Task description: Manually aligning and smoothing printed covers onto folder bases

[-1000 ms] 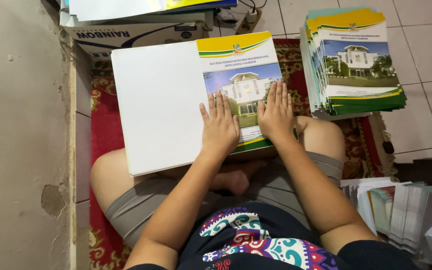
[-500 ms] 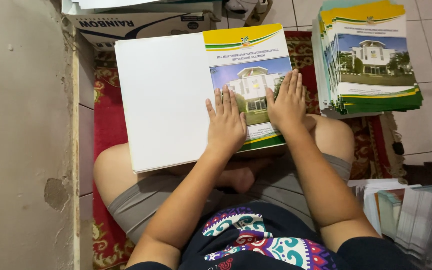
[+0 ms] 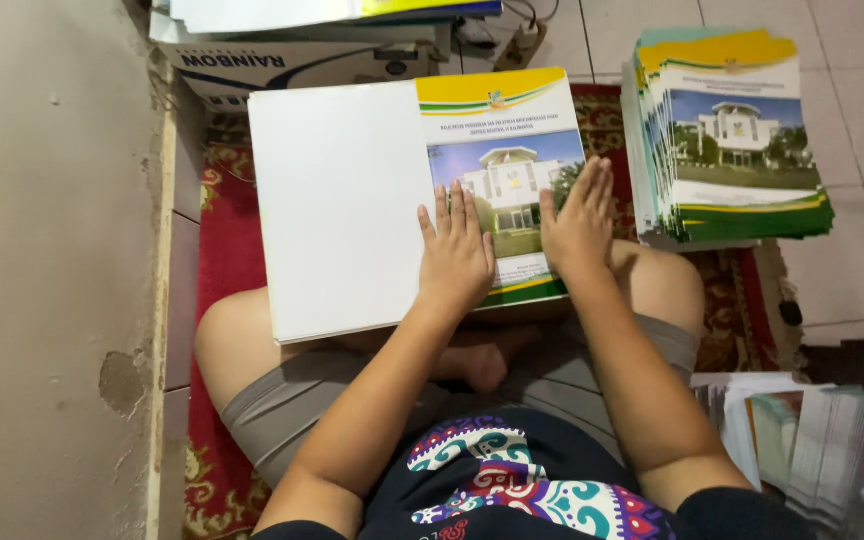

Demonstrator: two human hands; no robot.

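On my crossed legs lies a large printed cover sheet (image 3: 352, 180), white on its left half, with a yellow band and a photo of a building on its right half. My left hand (image 3: 457, 255) lies flat, fingers apart, along the line between the white half and the printed half. My right hand (image 3: 580, 222) presses flat on the printed half near its right edge. Neither hand holds anything.
A tall stack of similar printed covers (image 3: 727, 135) stands on the floor tiles to the right. A cardboard box (image 3: 292, 62) with papers on top sits behind the sheet. A wall (image 3: 52, 270) runs along the left. More folded papers (image 3: 812, 440) lie at lower right on a red patterned rug (image 3: 222, 200).
The camera view has shifted slightly, so the sheet and stack sit a little differently in frame. Both hands stay flat on the printed half and have slid slightly to the right.
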